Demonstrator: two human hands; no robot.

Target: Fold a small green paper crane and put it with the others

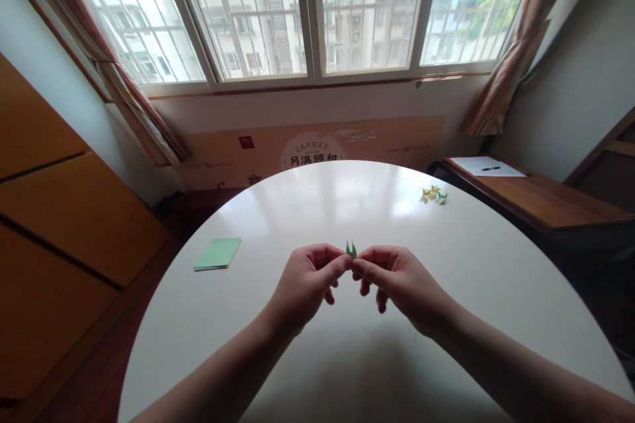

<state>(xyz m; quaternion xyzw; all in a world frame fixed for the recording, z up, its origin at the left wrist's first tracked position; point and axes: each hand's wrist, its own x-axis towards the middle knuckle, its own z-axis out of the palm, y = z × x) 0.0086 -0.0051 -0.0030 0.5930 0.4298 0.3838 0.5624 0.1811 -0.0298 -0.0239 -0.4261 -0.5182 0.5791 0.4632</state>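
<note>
Between left hand point(308, 281) and right hand point(399, 277), both pinched closed, green folded paper point(351, 251) is held, long axis and tips toward 12 o'clock

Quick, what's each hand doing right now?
Left hand: closed, pinching the small folded green paper between thumb and fingers.
Right hand: closed, pinching the same paper from the other side.

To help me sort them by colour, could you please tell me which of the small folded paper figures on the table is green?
The rightmost figure in the cluster; the yellow ones sit to its left.
</note>
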